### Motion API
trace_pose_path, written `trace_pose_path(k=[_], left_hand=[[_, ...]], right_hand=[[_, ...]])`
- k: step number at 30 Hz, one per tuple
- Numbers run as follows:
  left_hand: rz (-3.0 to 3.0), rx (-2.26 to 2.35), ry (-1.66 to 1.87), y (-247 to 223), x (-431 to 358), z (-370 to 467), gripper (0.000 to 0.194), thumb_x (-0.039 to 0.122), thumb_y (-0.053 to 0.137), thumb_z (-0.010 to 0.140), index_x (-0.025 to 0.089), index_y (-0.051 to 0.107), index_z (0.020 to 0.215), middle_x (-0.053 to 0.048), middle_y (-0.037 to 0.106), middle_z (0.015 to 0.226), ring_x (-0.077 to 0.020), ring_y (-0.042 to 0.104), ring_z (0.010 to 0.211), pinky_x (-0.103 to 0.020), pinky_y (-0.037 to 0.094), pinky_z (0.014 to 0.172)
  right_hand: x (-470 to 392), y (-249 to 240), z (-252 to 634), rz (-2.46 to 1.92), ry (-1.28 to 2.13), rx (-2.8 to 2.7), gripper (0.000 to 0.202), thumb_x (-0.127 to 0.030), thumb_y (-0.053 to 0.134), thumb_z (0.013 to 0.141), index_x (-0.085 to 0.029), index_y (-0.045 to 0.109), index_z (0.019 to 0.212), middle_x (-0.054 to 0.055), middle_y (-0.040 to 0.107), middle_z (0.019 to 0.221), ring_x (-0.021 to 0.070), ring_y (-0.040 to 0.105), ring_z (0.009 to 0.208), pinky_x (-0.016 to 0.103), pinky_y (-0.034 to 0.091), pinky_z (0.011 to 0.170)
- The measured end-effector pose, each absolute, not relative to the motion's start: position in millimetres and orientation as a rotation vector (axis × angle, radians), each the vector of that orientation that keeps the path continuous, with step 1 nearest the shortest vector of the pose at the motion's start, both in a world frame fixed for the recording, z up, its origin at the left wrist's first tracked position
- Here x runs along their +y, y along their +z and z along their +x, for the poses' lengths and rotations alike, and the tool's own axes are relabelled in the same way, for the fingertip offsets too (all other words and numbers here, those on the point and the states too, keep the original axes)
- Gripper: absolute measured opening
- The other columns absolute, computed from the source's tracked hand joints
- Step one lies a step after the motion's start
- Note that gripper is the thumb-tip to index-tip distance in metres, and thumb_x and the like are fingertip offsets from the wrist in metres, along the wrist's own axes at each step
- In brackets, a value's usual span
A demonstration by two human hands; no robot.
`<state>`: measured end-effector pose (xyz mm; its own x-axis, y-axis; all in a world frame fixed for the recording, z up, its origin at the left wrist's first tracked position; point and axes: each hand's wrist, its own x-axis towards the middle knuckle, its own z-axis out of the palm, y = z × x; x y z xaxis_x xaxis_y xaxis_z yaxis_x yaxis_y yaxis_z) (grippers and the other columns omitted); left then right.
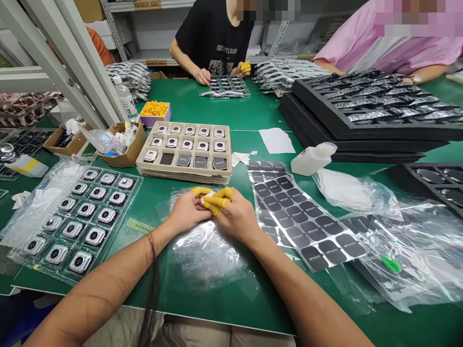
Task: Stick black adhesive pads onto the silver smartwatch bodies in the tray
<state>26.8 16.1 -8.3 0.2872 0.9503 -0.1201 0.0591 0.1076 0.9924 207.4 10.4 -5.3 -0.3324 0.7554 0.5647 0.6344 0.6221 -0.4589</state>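
Observation:
My left hand [185,210] and my right hand [238,215] meet in front of me, with yellow finger cots on several fingertips. The fingers of both are closed together around something small. A bit of white shows between them, but the fingers cover most of it. Beneath the hands lie clear plastic film sheets [213,262]. Just beyond stands a stack of beige trays [184,176]; the top one holds white square watch bodies [187,144] and, in its front row, dark square pieces [200,162]. Right of my hands are sheets of dark square stickers [300,212].
At left lies a clear tray [119,212] of watch bodies. Around the table are a box of yellow finger cots [155,110], a white bottle [313,159], black foam trays [314,125] and plastic bags [408,255]. A co-worker [217,38] handles another tray opposite.

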Motion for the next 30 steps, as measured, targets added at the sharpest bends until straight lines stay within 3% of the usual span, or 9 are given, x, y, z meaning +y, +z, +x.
trace_pose_path(k=[8,11,15,18,22,25,27,30], left_hand=[[1.356,1.110,0.845,-9,16,26,0.049,0.012,0.080,0.060,0.015,0.068,0.108,-0.005,0.074,0.087,-0.0166,0.070,0.076,-0.027,0.055,0.071],[1.320,1.188,0.847,-11,16,26,0.053,0.018,0.083,0.060,0.014,0.067,0.110,-0.003,0.072,0.076,-0.0168,0.069,0.070,-0.027,0.054,0.067],[1.297,1.148,0.883,-8,14,28,0.052,0.013,0.083,0.057,0.015,0.068,0.107,-0.003,0.072,0.078,-0.0167,0.070,0.073,-0.026,0.055,0.069],[1.199,1.159,0.907,-2,14,28,0.054,0.017,0.087,0.056,0.014,0.067,0.106,-0.003,0.072,0.077,-0.0158,0.069,0.070,-0.025,0.055,0.066],[1.105,1.178,0.904,5,16,25,0.061,0.023,0.090,0.058,0.014,0.064,0.112,-0.006,0.074,0.082,-0.0169,0.071,0.074,-0.027,0.057,0.067],[1.110,1.159,0.878,7,17,24,0.063,0.024,0.090,0.059,0.013,0.063,0.115,-0.007,0.075,0.084,-0.0179,0.072,0.077,-0.028,0.058,0.069],[1.114,1.154,0.867,8,17,24,0.065,0.024,0.090,0.058,0.013,0.062,0.115,-0.006,0.075,0.083,-0.0178,0.072,0.075,-0.027,0.058,0.067],[1.111,1.162,0.864,11,16,26,0.066,0.023,0.091,0.056,0.013,0.062,0.115,-0.004,0.074,0.079,-0.0173,0.071,0.072,-0.027,0.057,0.064]], right_hand=[[14,-9,212,-1.077,0.274,-2.028,0.012,-0.027,0.059,0.094,-0.025,0.071,0.096,0.005,0.071,0.090,0.0211,0.061,0.086,0.038,0.051,0.079],[14,-12,212,-1.149,0.235,-1.982,0.012,-0.028,0.059,0.094,-0.023,0.070,0.094,0.005,0.071,0.088,0.0220,0.060,0.086,0.038,0.050,0.079],[14,-17,205,-1.056,0.268,-2.055,0.014,-0.031,0.058,0.095,-0.023,0.070,0.094,0.005,0.070,0.088,0.0197,0.061,0.084,0.034,0.051,0.076],[25,-15,213,-1.284,0.056,-1.927,0.022,-0.036,0.055,0.097,-0.022,0.071,0.096,0.007,0.071,0.089,0.0217,0.062,0.089,0.036,0.050,0.079],[40,0,268,-1.701,-0.268,-1.767,0.043,-0.044,0.054,0.094,-0.013,0.064,0.122,0.020,0.065,0.116,0.0332,0.056,0.112,0.050,0.043,0.096],[37,9,321,-2.260,-0.196,-1.553,0.063,-0.049,0.065,0.084,-0.004,0.057,0.129,0.030,0.058,0.119,0.0423,0.055,0.112,0.054,0.042,0.090],[33,11,347,-2.507,0.029,-1.482,0.068,-0.047,0.072,0.077,-0.006,0.056,0.128,0.029,0.061,0.114,0.0407,0.060,0.103,0.050,0.046,0.083],[30,10,366,-2.534,0.260,-1.498,0.062,-0.042,0.075,0.074,-0.015,0.057,0.127,0.016,0.070,0.103,0.0322,0.066,0.094,0.041,0.048,0.078]])
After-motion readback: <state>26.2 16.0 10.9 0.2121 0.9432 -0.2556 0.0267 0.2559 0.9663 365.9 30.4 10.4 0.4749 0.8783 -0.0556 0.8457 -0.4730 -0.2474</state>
